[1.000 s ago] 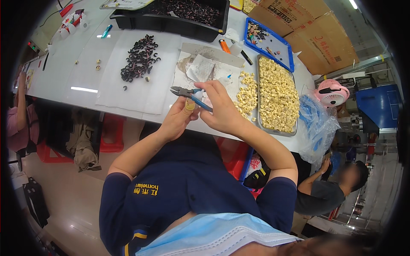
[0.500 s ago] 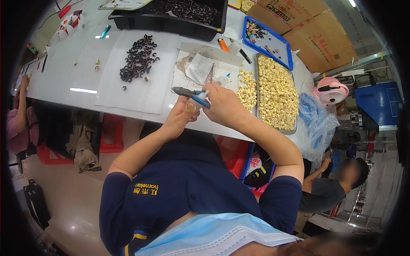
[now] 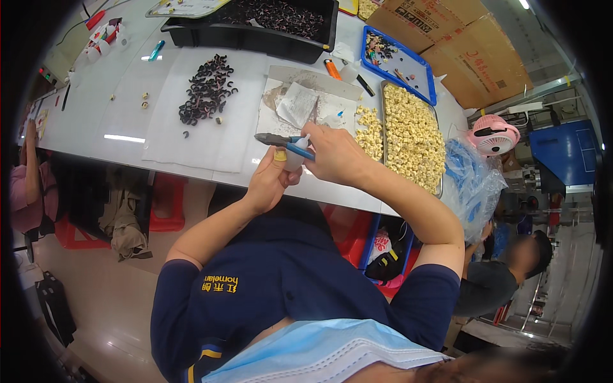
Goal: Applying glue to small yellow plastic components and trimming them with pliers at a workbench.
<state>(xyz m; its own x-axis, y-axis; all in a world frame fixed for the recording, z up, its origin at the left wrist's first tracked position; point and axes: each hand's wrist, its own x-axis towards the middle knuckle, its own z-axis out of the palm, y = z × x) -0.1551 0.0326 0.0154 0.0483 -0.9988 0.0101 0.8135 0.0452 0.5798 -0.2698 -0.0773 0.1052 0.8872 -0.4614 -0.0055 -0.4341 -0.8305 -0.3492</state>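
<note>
My right hand (image 3: 335, 153) is closed round a pair of blue-handled pliers (image 3: 273, 138), whose dark jaws point left over the table's near edge. Against the handles sits a small white bottle (image 3: 297, 152) with a narrow tip; which hand carries its weight I cannot tell. My left hand (image 3: 267, 184) is closed just below the jaws, its fingers curled beside the bottle. Something small and yellow (image 3: 280, 155) shows at the left thumb tip, either a piece or a wrap. What the left fingers pinch is hidden.
Dark curved pieces (image 3: 207, 92) lie on a white sheet, left of a shallow white box (image 3: 265, 118). Small cream pieces fill a metal tray (image 3: 442, 172) at right. Behind are a black bin (image 3: 249, 46), a blue tray (image 3: 431, 96) and an orange lighter (image 3: 332, 68). A pink fan (image 3: 495, 135) stands right.
My left hand has turned slightly, so the yellow spot at the thumb shows from another side. The pliers have shifted a little left and down. My right elbow has swung outward.
</note>
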